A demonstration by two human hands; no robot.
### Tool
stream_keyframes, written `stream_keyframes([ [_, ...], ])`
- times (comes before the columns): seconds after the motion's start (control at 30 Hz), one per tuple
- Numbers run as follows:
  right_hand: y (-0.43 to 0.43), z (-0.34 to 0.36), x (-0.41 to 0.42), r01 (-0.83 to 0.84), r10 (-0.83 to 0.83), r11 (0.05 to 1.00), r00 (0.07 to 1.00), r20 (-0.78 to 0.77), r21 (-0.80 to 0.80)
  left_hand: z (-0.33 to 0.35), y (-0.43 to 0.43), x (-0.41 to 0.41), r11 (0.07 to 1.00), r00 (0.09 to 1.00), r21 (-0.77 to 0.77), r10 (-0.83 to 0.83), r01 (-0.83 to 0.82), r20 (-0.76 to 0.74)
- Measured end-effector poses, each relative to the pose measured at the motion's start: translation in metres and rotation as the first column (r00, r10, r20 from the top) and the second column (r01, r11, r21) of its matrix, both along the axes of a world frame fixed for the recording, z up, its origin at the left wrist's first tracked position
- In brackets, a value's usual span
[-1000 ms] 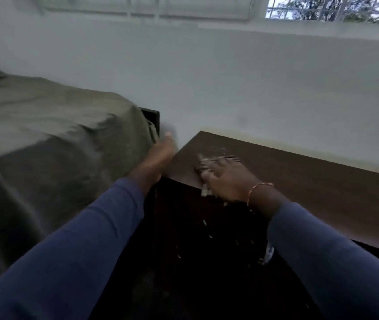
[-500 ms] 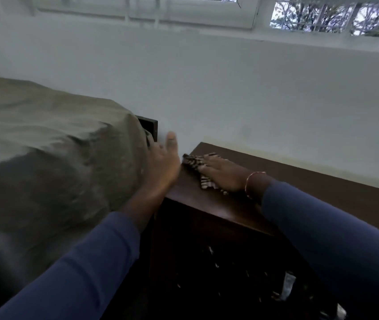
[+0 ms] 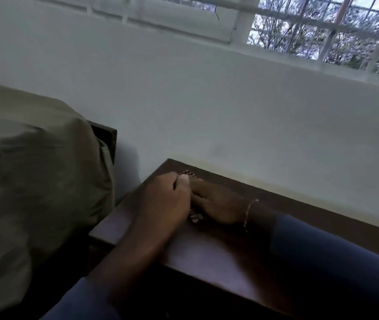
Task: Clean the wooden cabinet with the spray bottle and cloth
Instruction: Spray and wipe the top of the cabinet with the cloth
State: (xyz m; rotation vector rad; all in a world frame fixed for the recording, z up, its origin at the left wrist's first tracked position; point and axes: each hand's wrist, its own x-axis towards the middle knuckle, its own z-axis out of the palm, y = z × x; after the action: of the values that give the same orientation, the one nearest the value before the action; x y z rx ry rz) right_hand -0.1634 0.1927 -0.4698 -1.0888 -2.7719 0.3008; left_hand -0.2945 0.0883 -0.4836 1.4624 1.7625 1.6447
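The dark wooden cabinet (image 3: 304, 218) fills the lower right, its top running along the white wall. A striped cloth (image 3: 195, 217) lies on the top near the left corner, mostly covered. My right hand (image 3: 216, 202) presses flat on the cloth, with a thin bangle at the wrist. My left hand (image 3: 165, 197) rests on the cabinet top right beside it, fingers curled, touching the right hand and the cloth's edge. A bit of cloth shows past the fingertips at the far corner. No spray bottle is visible.
A bulky shape under an olive-green cover (image 3: 33, 181) stands close on the left, with a dark frame (image 3: 107, 137) behind it. The white wall (image 3: 207, 100) rises right behind the cabinet, with a barred window (image 3: 322, 31) above.
My left hand has moved from the cabinet's left edge onto the top, next to my right hand. The right hand and cloth shifted toward the far left corner. The view tilted up.
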Motion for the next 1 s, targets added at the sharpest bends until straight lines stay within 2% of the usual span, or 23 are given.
stream_keyframes([
  [0.03, 0.004, 0.003, 0.007, -0.016, 0.016, 1.000, 1.000, 0.018, -0.013, 0.001, 0.000, 0.001, 1.000, 0.999, -0.027, -0.013, 0.012, -0.036],
  [0.1, 0.024, 0.012, 0.021, 0.073, -0.074, 0.997, 0.997, -0.016, -0.040, 0.002, -0.002, 0.005, 0.998, 0.997, -0.054, -0.021, 0.017, -0.070],
  [0.17, 0.033, 0.013, 0.020, 0.163, -0.163, 0.986, 0.987, -0.008, 0.029, 0.003, -0.004, 0.004, 0.999, 0.996, -0.046, -0.008, 0.004, -0.093],
  [0.23, 0.017, 0.003, 0.011, 0.033, -0.031, 0.996, 0.999, -0.022, 0.086, 0.002, -0.003, 0.003, 0.999, 0.994, -0.041, -0.001, -0.004, -0.106],
  [0.3, 0.003, -0.008, 0.022, -0.062, 0.065, 0.996, 0.997, -0.044, 0.063, 0.001, -0.001, 0.005, 0.999, 0.992, -0.040, -0.002, -0.003, -0.123],
  [0.33, 0.007, -0.004, 0.034, -0.036, 0.038, 0.998, 0.999, -0.034, 0.050, 0.002, -0.002, 0.005, 0.999, 0.992, -0.040, -0.003, -0.002, -0.124],
  [0.4, 0.036, 0.005, 0.053, 0.175, -0.179, 0.979, 0.983, 0.029, 0.107, 0.004, -0.006, 0.006, 0.999, 0.994, -0.038, -0.017, 0.013, -0.109],
  [0.43, 0.044, 0.007, 0.053, 0.287, -0.308, 0.944, 0.943, 0.123, 0.162, 0.004, -0.007, 0.005, 0.999, 0.994, -0.040, -0.024, 0.020, -0.107],
  [0.47, 0.040, 0.007, 0.043, 0.306, -0.349, 0.928, 0.915, 0.202, 0.214, 0.004, -0.007, 0.005, 0.999, 0.993, -0.043, -0.027, 0.022, -0.117],
  [0.5, 0.032, 0.004, 0.031, 0.219, -0.273, 0.946, 0.936, 0.223, 0.237, 0.004, -0.008, 0.006, 0.999, 0.991, -0.048, -0.026, 0.020, -0.130],
  [0.57, 0.011, -0.004, 0.013, 0.038, -0.046, 0.990, 0.997, 0.055, 0.133, 0.004, -0.006, 0.008, 0.998, 0.989, -0.056, -0.028, 0.020, -0.147],
  [0.6, 0.006, -0.007, 0.013, 0.012, -0.011, 0.997, 1.000, -0.015, 0.081, 0.005, -0.005, 0.007, 0.998, 0.989, -0.058, -0.021, 0.013, -0.147],
  [0.63, 0.012, -0.005, 0.020, 0.048, -0.046, 0.998, 0.997, -0.057, 0.032, 0.005, -0.006, 0.006, 0.998, 0.990, -0.066, -0.013, 0.003, -0.139],
  [0.7, 0.040, -0.001, 0.043, 0.345, -0.345, 0.938, 0.938, -0.020, 0.042, 0.006, -0.009, 0.007, 0.997, 0.992, -0.081, -0.018, 0.008, -0.124],
  [0.73, 0.049, 0.001, 0.051, 0.478, -0.488, 0.869, 0.871, 0.057, 0.132, 0.006, -0.010, 0.007, 0.997, 0.991, -0.079, -0.026, 0.016, -0.134],
  [0.77, 0.053, 0.000, 0.052, 0.511, -0.553, 0.825, 0.817, 0.163, 0.241, 0.005, -0.009, 0.008, 0.997, 0.988, -0.076, -0.034, 0.023, -0.150],
  [0.8, 0.049, 0.000, 0.044, 0.463, -0.553, 0.820, 0.791, 0.260, 0.336, 0.004, -0.008, 0.007, 0.997, 0.986, -0.075, -0.036, 0.024, -0.165],
  [0.83, 0.043, -0.001, 0.031, 0.363, -0.490, 0.844, 0.821, 0.292, 0.396, 0.004, -0.006, 0.007, 0.997, 0.984, -0.076, -0.038, 0.025, -0.173],
  [0.87, 0.034, -0.003, 0.020, 0.247, -0.368, 0.887, 0.888, 0.276, 0.390, 0.003, -0.003, 0.009, 0.996, 0.981, -0.078, -0.051, 0.037, -0.185],
  [0.93, 0.005, -0.002, -0.007, 0.021, -0.058, 0.962, 0.990, 0.128, 0.271, 0.004, -0.001, 0.007, 0.996, 0.977, -0.072, -0.057, 0.043, -0.207],
  [0.97, -0.004, -0.001, -0.016, -0.066, 0.055, 0.973, 0.997, 0.055, 0.220, 0.003, 0.000, 0.006, 0.997, 0.974, -0.069, -0.058, 0.044, -0.219],
  [1.0, -0.009, 0.000, -0.022, -0.106, 0.100, 0.977, 0.994, 0.044, 0.184, 0.003, 0.000, 0.007, 0.997, 0.973, -0.060, -0.056, 0.043, -0.226],
])
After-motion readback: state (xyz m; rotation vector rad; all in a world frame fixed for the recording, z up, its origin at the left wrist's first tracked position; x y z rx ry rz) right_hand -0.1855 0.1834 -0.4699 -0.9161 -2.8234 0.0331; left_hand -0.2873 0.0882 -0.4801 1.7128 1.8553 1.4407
